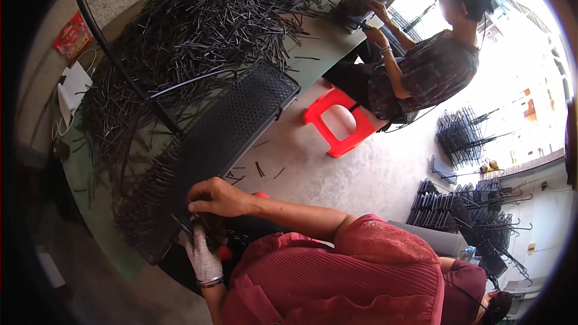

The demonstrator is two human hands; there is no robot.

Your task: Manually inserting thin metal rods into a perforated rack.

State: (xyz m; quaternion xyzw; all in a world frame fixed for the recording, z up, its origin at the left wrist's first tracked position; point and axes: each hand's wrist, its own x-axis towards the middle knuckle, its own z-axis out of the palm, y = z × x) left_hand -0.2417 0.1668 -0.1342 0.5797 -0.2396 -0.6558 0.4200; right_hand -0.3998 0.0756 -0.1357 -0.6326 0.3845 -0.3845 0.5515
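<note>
A long black perforated board point(235, 102) lies slanted along the near edge of the green table. Many thin dark pieces point(144, 198) stand up close together on its lower left part. At the board's near edge, my bare right hand point(215, 197) has its fingers curled, thumb and fingertips close together. Just below it, my left hand point(203, 257) wears a whitish glove, its fingers bent around something dark that I cannot make out. The tips of both hands are partly hidden in shadow.
A large heap of thin black strips point(205, 30) covers much of the green table point(319, 42). A black curved bar point(108, 54) rises over it. Another person point(433, 72) works at the far end beside a red stool point(337, 123). Black wire racks point(463, 204) are stacked at the right.
</note>
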